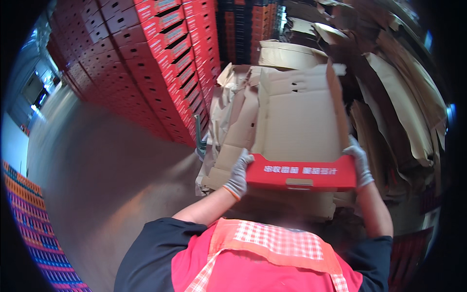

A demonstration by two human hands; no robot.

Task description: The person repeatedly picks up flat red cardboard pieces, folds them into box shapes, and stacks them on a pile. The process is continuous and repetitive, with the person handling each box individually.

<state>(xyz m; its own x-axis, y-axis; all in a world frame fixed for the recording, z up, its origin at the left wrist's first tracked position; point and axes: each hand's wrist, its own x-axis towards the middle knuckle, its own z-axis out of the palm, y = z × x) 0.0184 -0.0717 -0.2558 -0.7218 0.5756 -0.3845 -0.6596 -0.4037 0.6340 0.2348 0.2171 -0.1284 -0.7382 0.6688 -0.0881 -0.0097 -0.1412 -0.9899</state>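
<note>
Between my two hands is a cardboard box tray (299,119), brown inside, with a red printed front wall (301,181) facing me. Its near wall and both long side walls stand up, while the far end looks flat. My left hand (238,174), in a pale grey glove, grips the near left corner. At the near right corner my right hand (359,160), gloved the same way, closes on the edge. Under and left of the box lie brown flat cardboard sheets (232,148); what supports them is mostly hidden.
A tall stack of red cardboard boxes (160,73) rises at the left. Piles of flattened cardboard (399,97) lean along the right. Farther back are dark and orange stacked boxes (243,29). More colourful stacked boxes (36,228) stand at the lower left, across the grey floor (112,160).
</note>
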